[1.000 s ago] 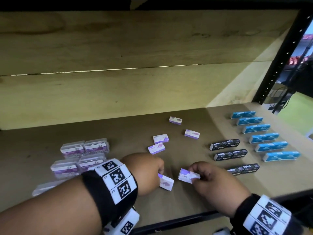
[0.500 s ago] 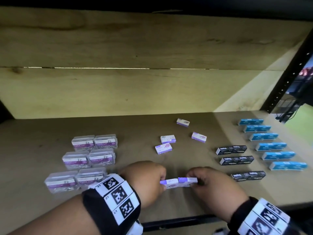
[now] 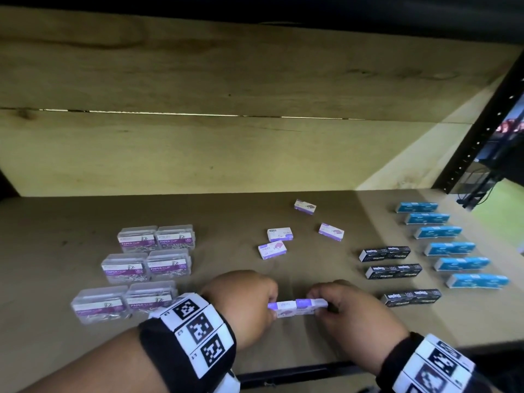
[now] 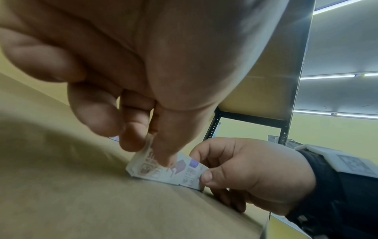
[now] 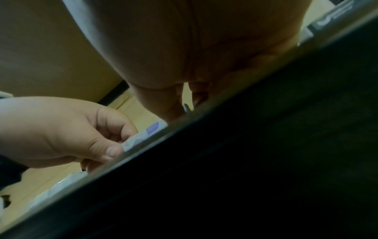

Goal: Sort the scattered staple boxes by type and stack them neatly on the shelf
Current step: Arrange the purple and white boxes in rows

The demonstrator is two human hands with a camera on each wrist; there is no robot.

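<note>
Two small purple-and-white staple boxes stand on edge, end to end, near the shelf's front edge. My left hand [image 3: 271, 307] pinches the left box [image 3: 284, 307] between thumb and fingers, and my right hand [image 3: 321, 306] pinches the right box [image 3: 310, 304]. In the left wrist view my left hand's thumb and fingers [image 4: 152, 155] clamp the left box [image 4: 143, 169], which touches the right box [image 4: 191, 176] in my right hand [image 4: 206, 177]. Several more purple boxes [image 3: 271, 250] lie loose behind them. Three black staple boxes [image 3: 393, 271] and several blue ones [image 3: 450, 248] lie in columns on the right.
Clear paper-clip boxes [image 3: 147, 265] sit in pairs at the left. A wooden back wall [image 3: 198, 151] closes the shelf, and a black upright post [image 3: 479, 131] stands at the right. In the right wrist view the dark shelf front edge [image 5: 266, 161] fills the lower right.
Both hands brought their purple boxes together, from lying apart and flat to standing on edge, end to end. The head camera shifted slightly left.
</note>
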